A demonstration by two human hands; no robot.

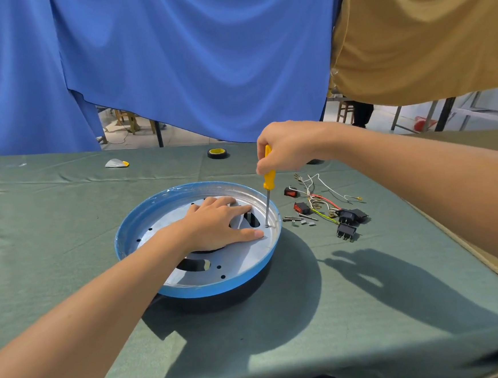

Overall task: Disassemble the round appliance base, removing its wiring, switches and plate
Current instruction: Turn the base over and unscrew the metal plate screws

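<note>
Sheet-metal round base [202, 291] looks light, stiff, skid-prone: left hand [214, 221], grip released, presses flat on its plate [241, 261]; right hand [286, 147] clenched round yellow screwdriver [269, 178].

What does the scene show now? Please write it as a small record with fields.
left hand: flat, pressing on plate
right hand: grips screwdriver
screwdriver: yellow handle, upright, tip on a screw near the plate's right edge
plate: silver, inside base, not yet removed
base: round, blue rim, on green cloth
wiring: out, lying right of base
switches: out, beside wiring
tape: black roll, far side of cloth
</note>
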